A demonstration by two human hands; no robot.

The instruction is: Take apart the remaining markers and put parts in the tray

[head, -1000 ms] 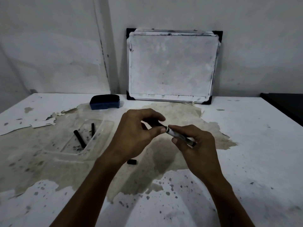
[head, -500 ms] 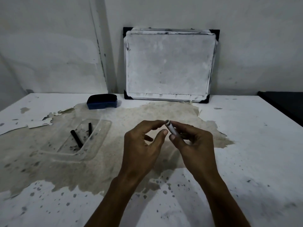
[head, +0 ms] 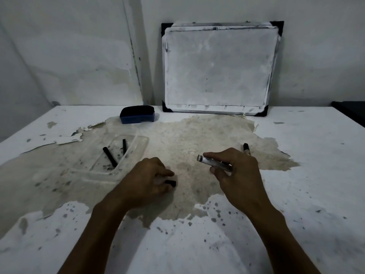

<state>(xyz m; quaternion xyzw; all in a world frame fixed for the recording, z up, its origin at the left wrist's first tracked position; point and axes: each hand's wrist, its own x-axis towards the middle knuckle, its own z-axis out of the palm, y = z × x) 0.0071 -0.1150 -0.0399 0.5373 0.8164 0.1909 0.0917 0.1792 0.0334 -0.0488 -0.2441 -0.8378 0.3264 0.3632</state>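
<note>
Marker barrel [head: 215, 164], silver, uncapped end to 10 o'clock: pinched in right hand [head: 237, 175], raised above table [head: 316, 175]. Left hand [head: 147, 179] had left the barrel since half a second before and dropped to 7 o'clock of it, fingers curled over a small black cap [head: 171, 183] on the table; grip uncertain. Hands parted, so judged mid-disassembly. Second marker [head: 246, 148] lay at 1 o'clock of right hand

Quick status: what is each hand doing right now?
Left hand: fingers curled, pinching a small black cap on the table.
Right hand: holding a silver marker barrel.
</note>
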